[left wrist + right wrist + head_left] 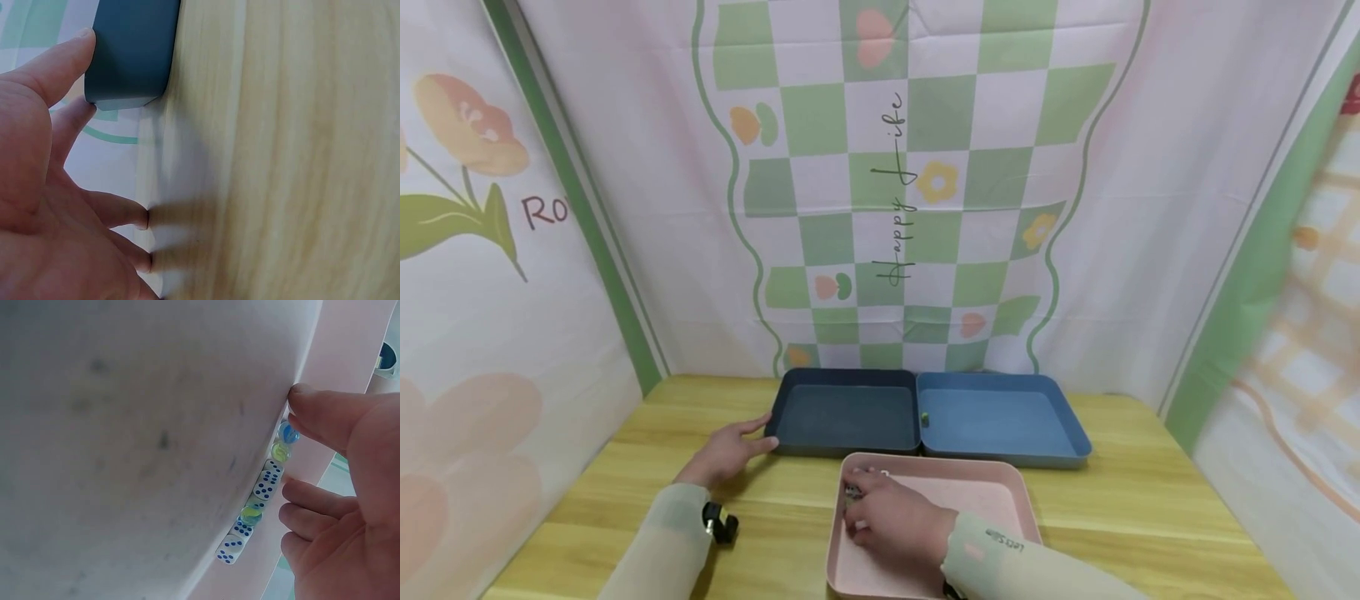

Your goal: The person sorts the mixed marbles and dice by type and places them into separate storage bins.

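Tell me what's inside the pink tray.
Dice and glassy marbles lie in a row along one wall of the pink tray. The right hand is inside too, and whatever it covers cannot be seen.

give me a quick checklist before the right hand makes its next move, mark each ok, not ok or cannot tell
1. Left hand touching the dark tray: ok, at its left end.
2. Right hand inside the pink tray: ok.
3. Dice and marbles separated by kind: not ok, mixed in one row.
4. Piece gripped by the right hand: cannot tell, partly hidden.
5. Small green piece inside the blue tray: ok, near its left side.
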Motion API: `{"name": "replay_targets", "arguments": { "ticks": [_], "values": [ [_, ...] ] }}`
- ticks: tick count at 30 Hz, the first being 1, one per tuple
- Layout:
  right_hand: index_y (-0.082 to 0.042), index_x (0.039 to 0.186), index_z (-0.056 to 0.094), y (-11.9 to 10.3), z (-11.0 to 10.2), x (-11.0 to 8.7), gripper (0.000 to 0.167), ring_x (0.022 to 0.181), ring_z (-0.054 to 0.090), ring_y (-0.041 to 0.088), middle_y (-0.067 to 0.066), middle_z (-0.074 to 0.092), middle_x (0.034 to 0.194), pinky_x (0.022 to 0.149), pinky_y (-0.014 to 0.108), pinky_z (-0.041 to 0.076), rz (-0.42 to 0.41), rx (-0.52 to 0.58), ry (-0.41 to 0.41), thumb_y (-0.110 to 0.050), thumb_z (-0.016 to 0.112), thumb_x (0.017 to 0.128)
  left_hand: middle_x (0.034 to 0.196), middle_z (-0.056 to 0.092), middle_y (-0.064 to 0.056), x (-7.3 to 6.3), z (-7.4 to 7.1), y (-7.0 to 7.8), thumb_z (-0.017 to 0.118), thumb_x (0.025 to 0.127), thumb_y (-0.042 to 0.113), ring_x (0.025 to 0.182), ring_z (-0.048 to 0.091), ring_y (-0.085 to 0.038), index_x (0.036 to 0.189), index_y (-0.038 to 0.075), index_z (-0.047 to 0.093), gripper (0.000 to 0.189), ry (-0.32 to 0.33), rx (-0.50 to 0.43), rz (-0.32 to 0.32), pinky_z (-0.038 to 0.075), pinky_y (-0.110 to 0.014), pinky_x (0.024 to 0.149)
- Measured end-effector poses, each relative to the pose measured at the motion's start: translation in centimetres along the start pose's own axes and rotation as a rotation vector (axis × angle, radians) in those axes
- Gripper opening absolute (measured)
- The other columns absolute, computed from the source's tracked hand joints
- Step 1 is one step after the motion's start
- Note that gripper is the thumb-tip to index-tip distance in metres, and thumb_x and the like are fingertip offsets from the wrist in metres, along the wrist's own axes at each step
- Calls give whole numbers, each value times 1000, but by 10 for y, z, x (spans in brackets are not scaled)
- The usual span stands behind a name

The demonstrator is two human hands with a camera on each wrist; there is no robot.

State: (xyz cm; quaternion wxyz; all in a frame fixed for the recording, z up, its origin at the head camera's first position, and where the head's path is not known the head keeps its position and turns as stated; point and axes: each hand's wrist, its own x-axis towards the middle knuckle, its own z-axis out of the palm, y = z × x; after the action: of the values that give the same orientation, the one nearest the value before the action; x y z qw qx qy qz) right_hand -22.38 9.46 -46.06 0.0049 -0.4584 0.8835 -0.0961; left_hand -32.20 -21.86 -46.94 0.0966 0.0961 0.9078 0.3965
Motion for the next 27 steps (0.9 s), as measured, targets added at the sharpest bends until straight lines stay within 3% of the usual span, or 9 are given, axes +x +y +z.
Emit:
{"name": "replay_targets", "arguments": {
  "ticks": [9, 13, 17, 20, 21, 27],
  "values": [
    [-28, 104, 77, 2, 1, -3, 14, 144, 32, 24, -1, 54, 141, 115, 48, 27, 18, 50, 22, -21, 71, 94, 152, 38, -23, -1, -1, 2, 64, 95, 49, 138, 30, -49, 153, 23, 44, 67, 2, -9, -13, 23, -66, 109],
    [-26, 104, 78, 4, 0, -5, 14, 143, 33, 24, -7, 60, 131, 115, 47, 27, 12, 100, 22, -21, 69, 95, 152, 38, -24, -2, 0, 4, 64, 96, 49, 138, 30, -50, 153, 22, 43, 66, 6, 5, -13, 24, -66, 108],
    [-23, 104, 78, 7, -2, -5, 16, 130, 47, 13, -11, 64, 119, 104, 31, 41, 12, 175, 50, -17, 65, 97, 152, 38, -24, -4, 0, 5, 63, 96, 48, 138, 30, -50, 153, 22, 43, 66, 6, 4, -12, 23, -67, 108],
    [-20, 103, 77, 9, -8, -4, 17, 115, 54, 5, -12, 65, 114, 89, 19, 46, 5, 200, 77, -14, 63, 98, 152, 37, -23, -4, 0, 6, 63, 97, 47, 138, 29, -50, 153, 22, 43, 65, 6, -1, -12, 22, -67, 109],
    [-20, 103, 77, 10, -10, -4, 16, 113, 55, 5, -11, 66, 113, 86, 17, 47, -2, 193, 85, -14, 63, 98, 152, 37, -23, -4, 0, 5, 63, 97, 47, 138, 29, -50, 153, 22, 43, 65, 7, -3, -13, 22, -67, 109],
    [-18, 106, 77, 11, -25, -11, 16, 129, 51, 23, -19, 68, 103, 98, 28, 46, 55, 173, 72, -15, 63, 99, 153, 37, -23, -4, 1, 5, 63, 97, 46, 138, 29, -49, 153, 23, 42, 64, 7, -9, -21, 24, -66, 108]
  ]
}}
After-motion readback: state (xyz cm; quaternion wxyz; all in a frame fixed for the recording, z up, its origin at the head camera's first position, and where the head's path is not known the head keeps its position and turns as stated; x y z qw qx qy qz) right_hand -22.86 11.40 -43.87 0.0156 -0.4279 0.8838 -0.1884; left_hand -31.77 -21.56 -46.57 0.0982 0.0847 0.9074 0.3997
